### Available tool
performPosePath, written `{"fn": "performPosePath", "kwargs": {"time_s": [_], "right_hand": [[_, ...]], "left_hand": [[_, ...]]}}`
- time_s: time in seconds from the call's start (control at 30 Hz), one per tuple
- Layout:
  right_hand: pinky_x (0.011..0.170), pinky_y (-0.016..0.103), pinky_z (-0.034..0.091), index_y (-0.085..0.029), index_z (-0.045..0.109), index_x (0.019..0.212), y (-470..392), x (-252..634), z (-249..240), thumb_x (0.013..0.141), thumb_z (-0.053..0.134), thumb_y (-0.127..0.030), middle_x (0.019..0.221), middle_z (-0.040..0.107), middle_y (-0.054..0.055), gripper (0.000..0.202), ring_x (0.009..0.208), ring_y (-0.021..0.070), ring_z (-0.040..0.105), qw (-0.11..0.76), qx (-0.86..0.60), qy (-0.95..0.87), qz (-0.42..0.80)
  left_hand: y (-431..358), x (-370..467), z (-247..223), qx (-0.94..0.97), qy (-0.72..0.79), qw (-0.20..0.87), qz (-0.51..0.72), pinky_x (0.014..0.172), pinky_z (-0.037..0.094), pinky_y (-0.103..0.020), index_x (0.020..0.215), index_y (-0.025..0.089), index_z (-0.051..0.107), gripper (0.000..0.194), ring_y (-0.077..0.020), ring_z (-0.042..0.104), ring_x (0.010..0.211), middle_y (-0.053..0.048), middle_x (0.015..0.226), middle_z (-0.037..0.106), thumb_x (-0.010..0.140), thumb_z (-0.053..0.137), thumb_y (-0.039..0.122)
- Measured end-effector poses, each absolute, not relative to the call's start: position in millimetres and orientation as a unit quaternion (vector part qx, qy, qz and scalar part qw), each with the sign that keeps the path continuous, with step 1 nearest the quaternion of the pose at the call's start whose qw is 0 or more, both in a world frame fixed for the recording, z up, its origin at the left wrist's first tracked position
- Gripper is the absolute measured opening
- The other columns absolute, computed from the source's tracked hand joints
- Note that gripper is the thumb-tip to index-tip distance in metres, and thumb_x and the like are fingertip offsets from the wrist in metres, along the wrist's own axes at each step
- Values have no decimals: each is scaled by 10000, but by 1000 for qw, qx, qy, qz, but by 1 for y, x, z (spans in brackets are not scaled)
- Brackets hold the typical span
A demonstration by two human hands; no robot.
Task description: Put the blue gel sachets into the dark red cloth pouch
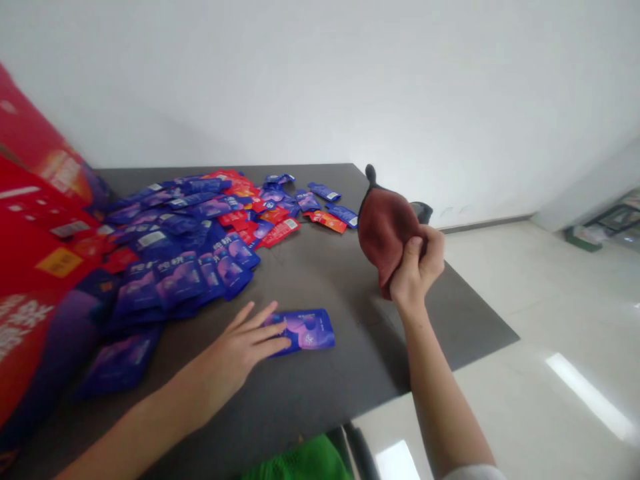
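- The left hand (245, 340) is spread flat, fingers extended, resting on one end of a blue-purple pouch (314, 330) without curling round it.
- That pouch lies face up on the grey table (320, 273), its uncovered end reaching out to the right of the left hand's fingertips; what it contains is not visible.
- The right hand (417, 263) is closed on a dark red cloth (384, 230), gripping its lower right part between thumb and fingers, above the table; the cloth has black edging and a loop at the top.
- Beyond the left hand and to its left is a heap of blue pouches (175, 273), overlapping, with red pouches (280, 232) among them.
- Left of the right hand, a few loose pouches (324, 192) lie apart from the heap.
- Far left of the left hand, beside the heap, stands a red box (30, 233) with an orange label (59, 262); its inside cannot be seen.
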State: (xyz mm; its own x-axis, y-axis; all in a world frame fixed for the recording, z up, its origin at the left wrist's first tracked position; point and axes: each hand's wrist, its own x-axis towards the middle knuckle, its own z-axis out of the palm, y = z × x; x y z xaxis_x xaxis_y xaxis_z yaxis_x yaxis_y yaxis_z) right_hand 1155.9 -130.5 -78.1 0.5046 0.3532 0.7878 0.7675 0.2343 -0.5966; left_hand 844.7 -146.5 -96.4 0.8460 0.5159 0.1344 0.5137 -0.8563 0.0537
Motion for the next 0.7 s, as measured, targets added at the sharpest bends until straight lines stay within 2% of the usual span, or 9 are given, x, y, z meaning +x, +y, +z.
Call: {"fn": "performPosePath", "kwargs": {"time_s": [0.1,0.17,0.2,0.27,0.37,0.43,0.5,0.6,0.7], "right_hand": [[831,329,400,-185,552,952,-141,1138,-85,907,367,-307,959,566,61,225,948,178,524,593,-582,-537,-147],[845,328,395,-187,553,960,-145,1131,-88,905,373,-296,986,562,65,217,975,175,519,581,-572,-560,-147],[845,328,393,-188,553,960,-146,1129,-89,905,373,-297,987,562,64,218,976,174,518,580,-570,-562,-150],[835,328,392,-186,551,953,-146,1129,-88,907,367,-309,967,565,61,226,962,175,520,586,-577,-548,-155],[818,334,393,-183,545,947,-144,1133,-84,910,364,-328,928,573,53,235,930,181,524,600,-599,-506,-160],[816,339,397,-183,542,954,-143,1135,-82,909,368,-332,924,577,52,233,921,182,527,603,-605,-495,-160],[819,343,403,-183,546,957,-145,1137,-82,908,367,-332,941,578,56,238,926,183,529,595,-602,-508,-155],[845,352,408,-193,561,959,-150,1132,-82,906,368,-328,978,573,63,242,960,185,528,557,-584,-576,-128],[859,349,419,-212,565,996,-156,1116,-76,911,365,-304,1025,555,65,236,988,180,523,494,-539,-680,-61]], "left_hand": [[-160,824,-100,933,348,-55,69,979,387,-509,1200,291,574,630,-276,447,1238,-54,1298,541,714,308,-10],[-173,833,-85,920,366,-93,107,1009,361,-503,1288,240,494,611,-266,463,1225,-77,1304,535,752,302,18],[-179,845,-77,909,381,-110,126,1016,348,-516,1319,228,457,551,-281,458,1226,-87,1310,528,808,317,77],[-190,883,-65,888,414,-138,147,957,393,-541,1308,228,472,445,-343,487,1183,-109,1211,604,867,415,237],[-194,941,-71,871,472,-101,89,838,455,-559,1108,137,629,526,-410,574,1030,-200,969,684,776,539,535],[-189,958,-86,873,478,-80,56,780,491,-512,1020,124,660,485,-392,608,968,-216,932,686,741,600,517],[-185,952,-101,890,447,-79,52,828,484,-474,1058,134,645,380,-349,607,999,-196,1014,673,766,627,377],[-190,915,-116,924,367,-74,80,996,357,-508,1120,206,615,307,-299,543,1125,-110,1137,644,820,557,229],[-205,879,-117,935,326,-52,130,1038,270,-542,1190,324,551,358,-268,482,1200,-16,1241,591,860,473,210]]}}
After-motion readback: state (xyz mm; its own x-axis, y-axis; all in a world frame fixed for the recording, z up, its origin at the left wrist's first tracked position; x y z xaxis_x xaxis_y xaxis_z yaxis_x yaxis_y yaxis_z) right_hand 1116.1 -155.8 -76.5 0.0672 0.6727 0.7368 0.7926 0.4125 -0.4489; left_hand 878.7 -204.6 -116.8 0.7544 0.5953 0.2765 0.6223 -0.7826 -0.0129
